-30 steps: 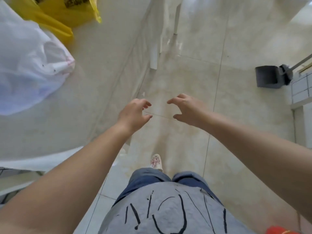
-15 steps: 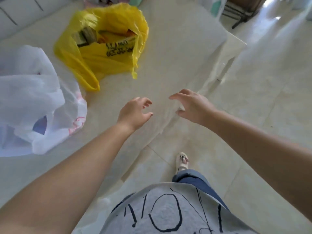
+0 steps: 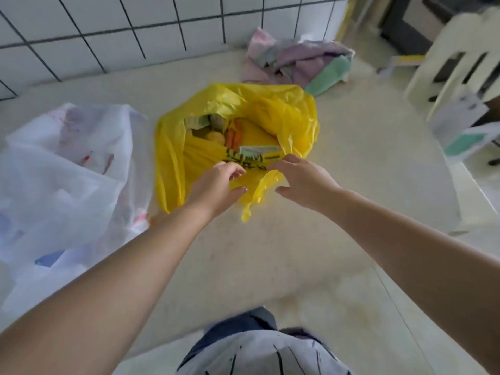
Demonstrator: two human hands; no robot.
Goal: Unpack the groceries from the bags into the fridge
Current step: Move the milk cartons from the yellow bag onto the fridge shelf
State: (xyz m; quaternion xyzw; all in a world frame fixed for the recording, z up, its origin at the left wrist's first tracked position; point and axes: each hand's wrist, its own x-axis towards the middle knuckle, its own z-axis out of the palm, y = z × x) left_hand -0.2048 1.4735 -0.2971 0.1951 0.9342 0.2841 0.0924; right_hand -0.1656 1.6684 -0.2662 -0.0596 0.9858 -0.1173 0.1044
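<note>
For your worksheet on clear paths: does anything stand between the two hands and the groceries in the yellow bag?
Only the bag itself. The near wall of the yellow bag lies between the left hand, the right hand and the groceries; the mouth above is open.

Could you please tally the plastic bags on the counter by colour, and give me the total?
Yellow plastic bag, open with groceries showing inside: 1
White translucent plastic bag, left of the yellow one: 1
Total: 2
</note>
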